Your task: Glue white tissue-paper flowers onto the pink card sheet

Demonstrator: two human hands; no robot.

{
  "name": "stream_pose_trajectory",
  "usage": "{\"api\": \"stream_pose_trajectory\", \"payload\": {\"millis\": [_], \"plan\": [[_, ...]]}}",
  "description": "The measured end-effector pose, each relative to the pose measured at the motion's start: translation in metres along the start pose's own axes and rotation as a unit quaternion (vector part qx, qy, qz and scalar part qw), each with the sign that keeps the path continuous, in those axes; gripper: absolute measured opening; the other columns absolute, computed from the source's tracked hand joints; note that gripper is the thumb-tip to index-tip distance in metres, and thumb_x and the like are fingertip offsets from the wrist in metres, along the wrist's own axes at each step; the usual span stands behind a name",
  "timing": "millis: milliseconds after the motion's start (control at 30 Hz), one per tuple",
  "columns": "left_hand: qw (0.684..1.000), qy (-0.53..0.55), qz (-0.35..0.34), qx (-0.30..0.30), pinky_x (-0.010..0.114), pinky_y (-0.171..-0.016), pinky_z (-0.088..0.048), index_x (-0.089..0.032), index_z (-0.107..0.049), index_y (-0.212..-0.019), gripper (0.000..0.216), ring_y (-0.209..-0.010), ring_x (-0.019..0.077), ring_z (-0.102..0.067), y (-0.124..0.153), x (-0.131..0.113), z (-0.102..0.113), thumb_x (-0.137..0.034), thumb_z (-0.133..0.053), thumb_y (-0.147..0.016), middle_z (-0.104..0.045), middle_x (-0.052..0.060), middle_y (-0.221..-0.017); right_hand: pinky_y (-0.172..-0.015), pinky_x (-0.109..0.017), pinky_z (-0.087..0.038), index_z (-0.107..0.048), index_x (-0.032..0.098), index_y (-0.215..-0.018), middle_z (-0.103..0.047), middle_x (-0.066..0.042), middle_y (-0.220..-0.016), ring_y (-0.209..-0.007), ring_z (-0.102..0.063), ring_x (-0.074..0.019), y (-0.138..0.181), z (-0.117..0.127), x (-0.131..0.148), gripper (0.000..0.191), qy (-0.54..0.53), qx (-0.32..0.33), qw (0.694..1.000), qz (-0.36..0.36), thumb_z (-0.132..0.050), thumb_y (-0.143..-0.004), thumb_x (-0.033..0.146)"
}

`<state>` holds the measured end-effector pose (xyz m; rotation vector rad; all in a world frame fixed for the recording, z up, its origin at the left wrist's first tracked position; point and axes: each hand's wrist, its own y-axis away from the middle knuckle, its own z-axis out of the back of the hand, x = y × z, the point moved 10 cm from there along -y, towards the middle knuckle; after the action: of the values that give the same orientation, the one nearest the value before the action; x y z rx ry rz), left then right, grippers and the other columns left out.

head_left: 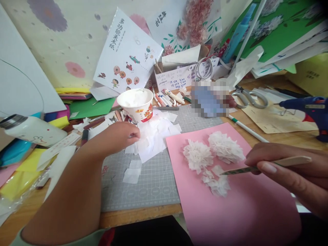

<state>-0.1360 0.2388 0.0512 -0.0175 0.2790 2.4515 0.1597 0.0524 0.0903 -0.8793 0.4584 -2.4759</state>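
My left hand (123,136) is closed, its fingertips curled over white tissue paper pieces (151,136) on the grey cutting mat (159,184). Whatever its fingers may hold is hidden. In my right hand (284,167) is a thin wooden stick (292,161) with a dark, narrow tip. That tip reaches the smallest of three ruffled white paper clusters on a pink sheet (246,212). The small cluster (217,182) lies below two fuller ones, a left cluster (197,155) and a right cluster (225,147).
A paper bowl (135,106) stands behind my left hand. At left lies a white bottle (33,130). Grey-handled scissors (249,97) and a blue glue gun (307,106) are at right. A written-on box (176,77) and pens (169,99) sit at the back.
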Motion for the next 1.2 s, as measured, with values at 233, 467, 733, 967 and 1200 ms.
{"api": "stream_pose_trajectory", "payload": {"millis": [233,467,733,967,1200], "plan": [[0.986,0.009,-0.023,-0.162,0.042,-0.1,-0.049,-0.025,-0.07,-0.079,0.03,-0.106,0.0257,-0.069,0.012,-0.012,0.041,-0.043,-0.05,-0.093,-0.079,0.005,-0.108,-0.062,-0.025,-0.059,-0.072,0.031,-0.1,-0.079,-0.004,-0.089,-0.075,-0.077,-0.0157,-0.001,0.004,-0.003,0.021,-0.049,-0.03,0.998,-0.004,-0.061,-0.102,0.013],[0.945,0.085,-0.162,-0.27,0.041,-0.09,-0.044,-0.028,-0.074,-0.092,0.02,-0.097,0.0215,-0.068,0.022,-0.135,0.027,-0.035,-0.058,-0.103,-0.073,-0.001,-0.1,-0.06,-0.018,-0.053,-0.063,0.021,-0.078,-0.078,-0.001,-0.082,-0.069,-0.073,-0.0097,-0.017,0.007,0.005,0.025,-0.138,-0.037,0.99,-0.005,-0.065,-0.102,0.015],[0.939,0.168,-0.179,-0.242,0.044,-0.084,-0.031,-0.029,-0.074,-0.086,0.019,-0.098,0.024,-0.066,0.008,-0.188,-0.007,-0.024,-0.06,-0.098,-0.076,-0.004,-0.098,-0.059,-0.02,-0.048,-0.059,0.021,-0.076,-0.071,0.001,-0.078,-0.066,-0.065,-0.0082,-0.02,0.003,0.001,0.033,-0.157,-0.028,0.987,-0.027,-0.061,-0.107,0.03],[0.93,0.165,-0.223,-0.24,0.046,-0.087,-0.033,-0.029,-0.073,-0.086,0.027,-0.098,0.0253,-0.063,0.01,-0.201,-0.011,-0.025,-0.054,-0.104,-0.078,-0.003,-0.094,-0.065,-0.023,-0.053,-0.055,0.021,-0.071,-0.07,0.001,-0.08,-0.067,-0.064,-0.0087,-0.021,0.02,0.001,0.038,-0.219,-0.115,0.968,-0.029,-0.068,-0.105,0.034],[0.926,0.156,-0.254,-0.23,0.049,-0.086,-0.037,-0.035,-0.079,-0.093,0.023,-0.101,0.0269,-0.063,0.012,-0.202,-0.013,-0.025,-0.06,-0.103,-0.077,-0.001,-0.101,-0.064,-0.025,-0.048,-0.052,0.023,-0.071,-0.071,0.0,-0.077,-0.067,-0.063,-0.011,-0.036,-0.005,0.01,0.04,-0.167,-0.053,0.984,-0.039,-0.063,-0.107,0.037]]}}
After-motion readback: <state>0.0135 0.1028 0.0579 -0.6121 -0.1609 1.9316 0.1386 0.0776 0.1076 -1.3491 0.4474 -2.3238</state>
